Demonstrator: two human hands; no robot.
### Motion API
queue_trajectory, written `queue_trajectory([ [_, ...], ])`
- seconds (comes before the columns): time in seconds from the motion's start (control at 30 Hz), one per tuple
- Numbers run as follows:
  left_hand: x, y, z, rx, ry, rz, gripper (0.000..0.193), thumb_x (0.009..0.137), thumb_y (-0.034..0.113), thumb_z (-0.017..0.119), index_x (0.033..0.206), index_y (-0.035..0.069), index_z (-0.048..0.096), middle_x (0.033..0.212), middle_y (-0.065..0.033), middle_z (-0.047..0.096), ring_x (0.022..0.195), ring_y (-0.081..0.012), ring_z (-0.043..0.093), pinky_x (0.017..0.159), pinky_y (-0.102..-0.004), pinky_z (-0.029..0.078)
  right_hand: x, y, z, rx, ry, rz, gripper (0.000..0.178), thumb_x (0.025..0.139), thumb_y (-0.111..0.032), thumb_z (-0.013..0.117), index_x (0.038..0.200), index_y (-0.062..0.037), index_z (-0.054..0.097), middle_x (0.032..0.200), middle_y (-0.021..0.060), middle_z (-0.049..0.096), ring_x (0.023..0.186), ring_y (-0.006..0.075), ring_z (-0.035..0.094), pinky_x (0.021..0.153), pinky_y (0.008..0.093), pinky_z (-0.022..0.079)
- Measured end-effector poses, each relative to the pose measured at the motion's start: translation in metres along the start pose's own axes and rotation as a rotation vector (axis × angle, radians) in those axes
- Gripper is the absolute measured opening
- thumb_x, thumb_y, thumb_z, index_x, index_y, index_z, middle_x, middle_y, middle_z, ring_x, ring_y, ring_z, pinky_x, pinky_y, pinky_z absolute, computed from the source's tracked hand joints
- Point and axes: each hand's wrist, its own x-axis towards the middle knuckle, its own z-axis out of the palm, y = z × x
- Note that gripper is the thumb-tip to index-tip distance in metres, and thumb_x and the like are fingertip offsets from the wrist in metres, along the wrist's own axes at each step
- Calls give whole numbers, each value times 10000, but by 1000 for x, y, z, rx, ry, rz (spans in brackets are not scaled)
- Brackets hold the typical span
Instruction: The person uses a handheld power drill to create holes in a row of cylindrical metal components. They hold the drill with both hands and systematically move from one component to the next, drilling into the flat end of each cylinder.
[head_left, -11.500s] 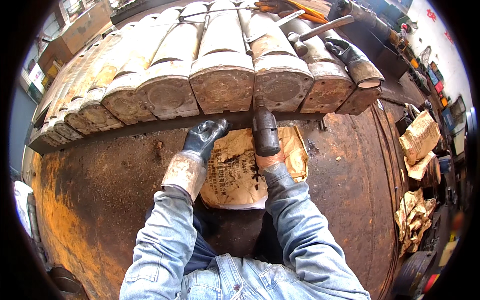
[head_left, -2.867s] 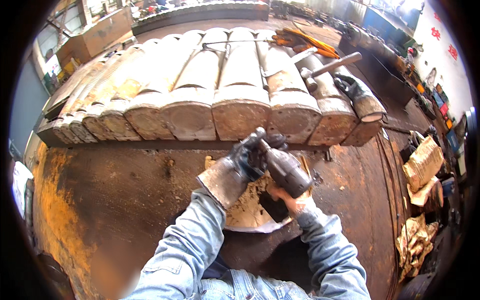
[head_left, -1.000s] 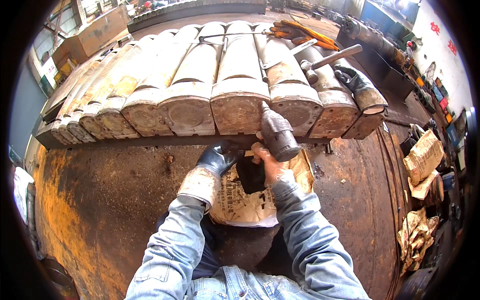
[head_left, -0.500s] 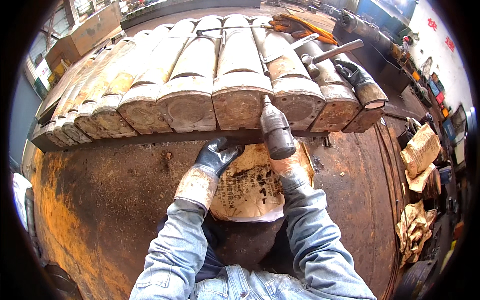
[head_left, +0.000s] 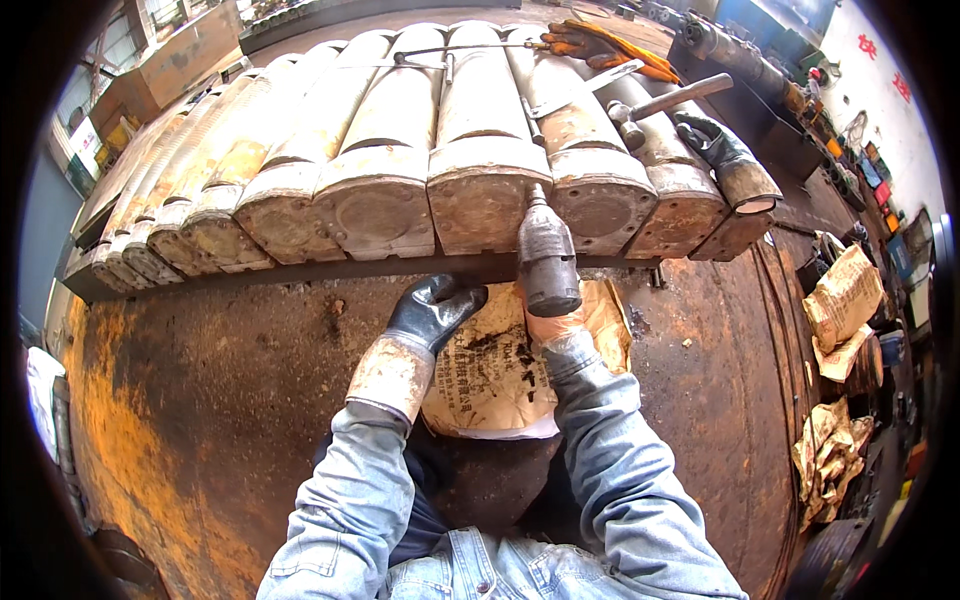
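Observation:
A worn grey impact wrench (head_left: pixel 549 258) points away from me, its narrow nose at the upper right corner of a rusty end cap (head_left: pixel 480 208) on a metal cylinder. My right hand (head_left: pixel 556 326), without a glove, is wrapped round the tool from below; the tool's body hides most of the fingers. To the left, my left hand (head_left: pixel 434 312) wears a black-coated glove with a dirty cuff. Its fingers are curled closed just below the dark support beam (head_left: pixel 380 268); anything inside them is hidden. A stained paper sack (head_left: pixel 490 385) lies beneath both hands.
Several large cylinders (head_left: pixel 385 105) lie side by side on the beam. On top rest a hammer (head_left: pixel 675 100), orange-black gloves (head_left: pixel 600 48), a long thin rod (head_left: pixel 460 47) and another black glove (head_left: pixel 725 160). Crumpled paper sacks (head_left: pixel 832 455) lie at the right.
The impact wrench and my right hand have shifted slightly left, the tool now standing straighter. My left hand has stayed almost in place, and the view has moved a little.

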Motion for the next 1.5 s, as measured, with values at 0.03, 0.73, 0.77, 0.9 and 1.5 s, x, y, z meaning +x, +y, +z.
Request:
queue_trajectory([
  [0.03,0,-5,0,-126,22,-17,273,897,102,712,1152,10,679,1081,-97,714,1001,-173,664,881,-312,532,5,-5,1,38,7,21,301,910,-119,624,1196,-26,602,1030,80,651,915,200,622,825,338,505],
  [0.73,17,36,38,-762,80,-319,617,926,477,663,1262,-33,579,1240,-198,632,1128,-312,619,974,-412,521,-18,-27,-60,-257,-263,-277,237,857,-103,665,1073,-11,641,797,43,639,725,153,595,676,311,471],
  [0.77,21,33,42,-803,49,-316,624,927,492,654,1259,-31,582,1239,-197,632,1124,-314,620,973,-415,520,-25,-34,-63,-247,-279,-280,234,854,-102,667,1068,-11,642,786,41,639,716,150,594,669,310,469],
  [0.9,35,34,53,-922,-61,-329,660,922,546,628,1242,-30,592,1236,-198,633,1120,-318,618,977,-428,517,-59,-82,-61,10,-289,224,204,840,-80,686,1029,-15,649,749,39,637,686,159,595,652,311,475],
  [1.5,38,35,84,-938,-480,57,584,990,394,560,1353,-59,494,1389,-195,544,1324,-319,500,1127,-456,418,-106,-99,-109,187,-489,334,302,848,-31,663,1144,-7,606,775,42,593,690,152,553,665,305,457],
])
